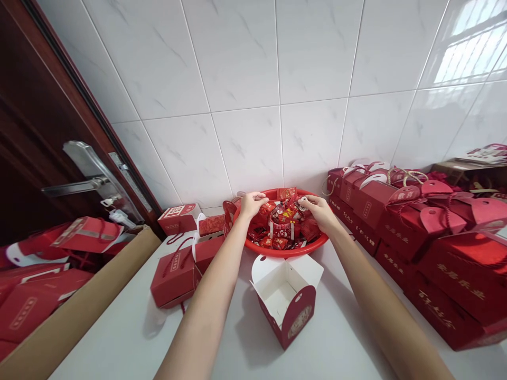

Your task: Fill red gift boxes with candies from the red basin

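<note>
Both arms reach forward over a red plastic basin (285, 252) full of small, mostly red candy packets (282, 230). My left hand (252, 204) hovers at the basin's left rim, fingers pressed together; what they pinch, if anything, is hidden. On the right side of the basin, my right hand (318, 209) pinches a small candy packet (303, 202) with a round white mark. Between my forearms stands a red gift box (285, 311), its top flaps raised, its white inside bare.
Finished-looking red boxes with cord handles (400, 232) are stacked along the right. More red boxes (174, 277) lie left of the basin. A cardboard carton (99, 295) holding red boxes stands at the far left, by a door handle (75, 187). A tiled wall (253, 148) rises behind.
</note>
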Motion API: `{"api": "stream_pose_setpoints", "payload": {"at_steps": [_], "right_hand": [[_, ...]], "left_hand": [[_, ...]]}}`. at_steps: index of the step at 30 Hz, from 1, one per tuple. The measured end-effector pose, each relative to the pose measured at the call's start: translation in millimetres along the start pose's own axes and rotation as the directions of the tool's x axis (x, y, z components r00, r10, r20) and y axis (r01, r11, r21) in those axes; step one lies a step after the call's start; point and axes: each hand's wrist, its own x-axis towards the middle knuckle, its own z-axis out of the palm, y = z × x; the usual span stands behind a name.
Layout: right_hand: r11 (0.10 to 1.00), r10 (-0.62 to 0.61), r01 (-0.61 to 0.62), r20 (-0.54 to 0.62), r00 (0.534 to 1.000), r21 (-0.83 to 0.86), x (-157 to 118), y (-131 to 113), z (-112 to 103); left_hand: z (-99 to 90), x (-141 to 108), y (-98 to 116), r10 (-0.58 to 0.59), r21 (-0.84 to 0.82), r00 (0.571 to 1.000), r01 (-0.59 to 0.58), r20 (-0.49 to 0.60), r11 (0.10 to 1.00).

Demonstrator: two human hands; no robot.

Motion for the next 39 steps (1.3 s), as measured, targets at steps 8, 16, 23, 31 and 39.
{"api": "stream_pose_setpoints", "payload": {"at_steps": [8,16,23,31,39], "right_hand": [[1.000,-0.007,0.007,0.004,1.000,0.009,-0.7,-0.4,0.1],[0.998,-0.053,0.053,0.005,0.999,-0.036,1.4,1.4,-1.0],[0.998,-0.048,0.049,0.015,0.999,-0.030,-0.1,-1.0,0.0],[0.999,-0.039,0.039,0.017,0.999,-0.013,-0.3,0.2,0.4],[0.999,-0.048,0.048,0.004,0.999,-0.020,0.2,0.1,0.2]], "left_hand": [[1.5,-3.5,4.5,0.015,-0.064,0.999,-0.012,0.050,0.998],[1.0,-20.7,21.7,0.110,-0.037,0.894,-0.105,0.435,0.994],[-2.9,-50.2,40.1,-0.086,0.285,0.730,-0.153,0.678,0.946],[-1.8,-62.6,48.0,-0.151,0.349,0.656,-0.182,0.740,0.919],[0.0,-63.1,42.6,0.051,0.273,0.856,-0.220,0.514,0.937]]}}
